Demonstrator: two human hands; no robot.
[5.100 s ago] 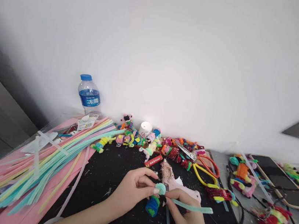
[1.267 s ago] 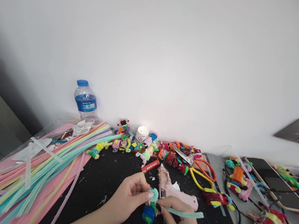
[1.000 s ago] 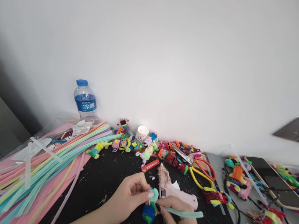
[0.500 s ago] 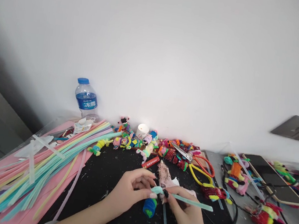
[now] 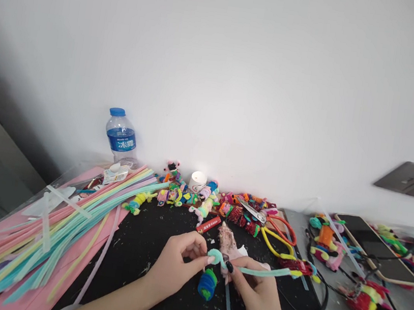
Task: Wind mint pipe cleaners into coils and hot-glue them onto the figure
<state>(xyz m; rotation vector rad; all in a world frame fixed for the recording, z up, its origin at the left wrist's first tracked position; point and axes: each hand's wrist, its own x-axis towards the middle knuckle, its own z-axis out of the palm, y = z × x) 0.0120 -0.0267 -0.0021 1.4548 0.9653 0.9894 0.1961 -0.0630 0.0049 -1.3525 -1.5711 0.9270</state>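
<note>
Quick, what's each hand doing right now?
Left hand: closed, pinching the curled end of the mint fuzzy stem.
Right hand: closed, pinching the same stem just past the curl.

Fuzzy pipe cleaner [image 5: 267, 273], plastic bottle [image 5: 121, 139] — smooth

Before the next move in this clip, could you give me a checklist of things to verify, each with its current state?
1. Left hand pinching the curled end of the mint fuzzy stem: ok.
2. Right hand holding the stem's straight length: ok.
3. Stem's free end clear of the dark red figure: cannot tell; they overlap in this view.
4. Glue gun nozzle pointing away from both hands: ok.
5. Glue gun cool: cannot tell; nothing visible shows its heat.
6. Space around the right hand uncluttered: not ok; the glue gun lies close behind, partly hidden by it.
</note>
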